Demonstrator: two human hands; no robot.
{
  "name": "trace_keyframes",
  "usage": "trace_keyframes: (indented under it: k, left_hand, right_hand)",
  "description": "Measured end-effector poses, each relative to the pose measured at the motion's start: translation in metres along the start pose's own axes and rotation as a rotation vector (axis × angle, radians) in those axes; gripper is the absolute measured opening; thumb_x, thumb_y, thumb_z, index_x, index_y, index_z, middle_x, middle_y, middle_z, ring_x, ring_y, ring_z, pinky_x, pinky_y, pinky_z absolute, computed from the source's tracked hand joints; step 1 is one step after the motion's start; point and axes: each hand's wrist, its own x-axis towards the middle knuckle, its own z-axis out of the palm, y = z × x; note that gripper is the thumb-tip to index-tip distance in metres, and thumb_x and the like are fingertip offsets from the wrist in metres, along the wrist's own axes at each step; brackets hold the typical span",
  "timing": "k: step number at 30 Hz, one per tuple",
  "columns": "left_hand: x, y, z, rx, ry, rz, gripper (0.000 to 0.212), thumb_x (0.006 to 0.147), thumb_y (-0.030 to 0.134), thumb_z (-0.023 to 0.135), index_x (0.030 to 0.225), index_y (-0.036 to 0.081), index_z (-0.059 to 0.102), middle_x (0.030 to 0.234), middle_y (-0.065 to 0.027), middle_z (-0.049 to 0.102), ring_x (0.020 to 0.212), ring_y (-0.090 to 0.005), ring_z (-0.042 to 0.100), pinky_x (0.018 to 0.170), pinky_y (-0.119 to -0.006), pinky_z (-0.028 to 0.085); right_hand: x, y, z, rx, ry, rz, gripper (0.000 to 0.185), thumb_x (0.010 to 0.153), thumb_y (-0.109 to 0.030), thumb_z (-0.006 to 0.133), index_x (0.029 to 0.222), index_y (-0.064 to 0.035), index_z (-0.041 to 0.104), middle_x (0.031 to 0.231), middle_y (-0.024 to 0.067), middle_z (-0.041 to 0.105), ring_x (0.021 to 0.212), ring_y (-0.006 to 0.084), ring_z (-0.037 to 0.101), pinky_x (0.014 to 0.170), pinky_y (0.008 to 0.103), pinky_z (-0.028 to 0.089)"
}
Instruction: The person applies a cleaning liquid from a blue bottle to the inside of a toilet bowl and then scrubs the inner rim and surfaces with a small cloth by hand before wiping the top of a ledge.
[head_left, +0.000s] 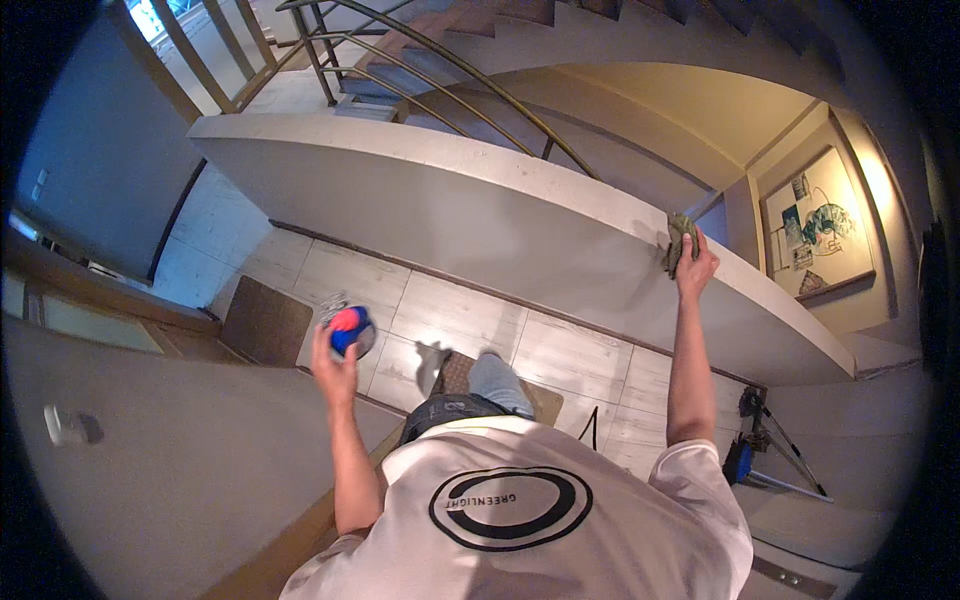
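Note:
My right hand (697, 268) grips a crumpled olive-brown cloth (682, 244). The cloth rests against the inner edge of the pale ledge (450, 155) that tops a low curved wall (420, 206). On the other side, my left hand (335, 371) is wrapped around a blurred blue, red and greyish object (352, 331), possibly a container, held in the air above the tiled floor. A silvery patch (334, 303) shows at its far end; whether it belongs to the object I cannot tell.
A metal handrail (450, 64) and a curved staircase (517, 19) lie beyond the ledge. A framed picture (819, 225) hangs at right. Long-handled brushes (741, 459) lean in the right corner. A brown mat (266, 321) covers floor tiles at left.

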Motion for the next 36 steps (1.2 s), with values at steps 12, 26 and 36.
trace_keyframes:
  k: [12,26,36]
  left_hand:
    - [0.100,-0.016,-0.040,0.299,0.293,-0.196,0.047,0.079,0.009,0.077,0.120,-0.005,0.058,0.135,-0.0208,0.053,0.124,-0.0333,0.052,0.104,-0.042,0.041]
    - [0.227,-0.195,-0.094,0.190,0.503,-0.195,0.046,0.081,0.013,0.081,0.116,-0.009,0.059,0.120,-0.0166,0.060,0.105,-0.0244,0.057,0.097,-0.037,0.046]
    - [0.348,-0.325,-0.163,0.233,0.340,-0.186,0.052,0.082,0.021,0.080,0.120,-0.006,0.059,0.122,-0.0202,0.060,0.111,-0.0292,0.057,0.099,-0.041,0.046]
  right_hand:
    - [-0.048,-0.271,0.319,-0.085,-0.434,-0.696,0.060,0.100,-0.033,0.040,0.152,-0.0087,0.026,0.157,0.0211,0.023,0.148,0.0366,0.014,0.120,0.0507,0.005]
    - [0.040,-0.018,0.182,-0.605,0.235,-0.318,0.043,0.095,-0.028,0.049,0.128,-0.0013,0.053,0.130,0.0160,0.056,0.106,0.0335,0.059,0.096,0.0458,0.045]
    - [-0.126,-0.489,0.462,-0.110,-0.124,-0.686,0.054,0.082,-0.016,0.057,0.135,-0.0069,0.049,0.138,0.0261,0.047,0.123,0.0440,0.048,0.105,0.0552,0.036]
